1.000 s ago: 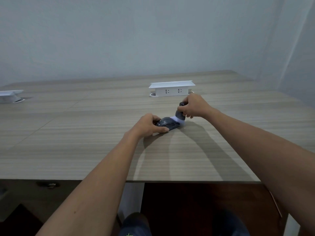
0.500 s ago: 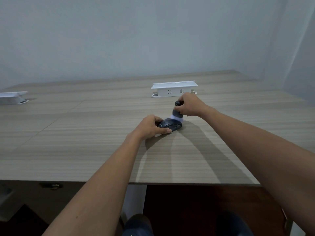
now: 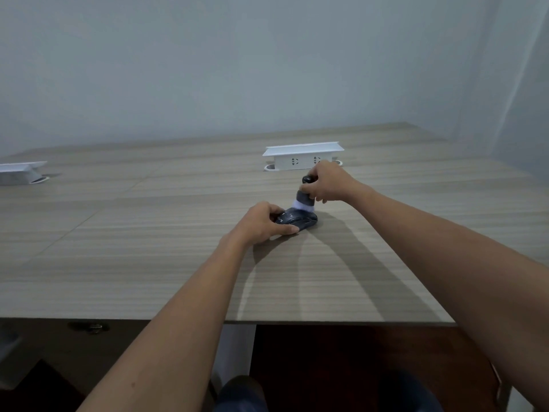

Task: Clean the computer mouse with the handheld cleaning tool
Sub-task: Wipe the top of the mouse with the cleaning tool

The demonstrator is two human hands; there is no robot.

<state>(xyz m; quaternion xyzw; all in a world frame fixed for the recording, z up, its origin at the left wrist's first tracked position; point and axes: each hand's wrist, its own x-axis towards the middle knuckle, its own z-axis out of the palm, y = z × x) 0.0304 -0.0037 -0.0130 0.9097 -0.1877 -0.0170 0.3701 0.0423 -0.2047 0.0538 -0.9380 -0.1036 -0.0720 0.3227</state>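
On the table (image 3: 148, 263), left hand (image 3: 263, 223) grips the mouse (image 3: 298, 220) lying left-right; right hand (image 3: 328, 181) clasps the upright brush (image 3: 304, 197).

Mouse (image 3: 298, 220) rear and brush handle (image 3: 306, 194) under hands.

We have a single view, from a wide-angle camera worn on the person's head, looking forward and down across the table (image 3: 148, 263). Both forearms reach away from us, so the fingers (image 3: 276, 211) of the left hand (image 3: 261, 223) sit near mid-frame at arm's length. Beyond the fingers we face the wall (image 3: 237, 69); nearer than them, the table's front edge crosses the lower frame. Just past the right hand (image 3: 329, 182) stands a white socket box (image 3: 300, 157). No second view shares this scene.
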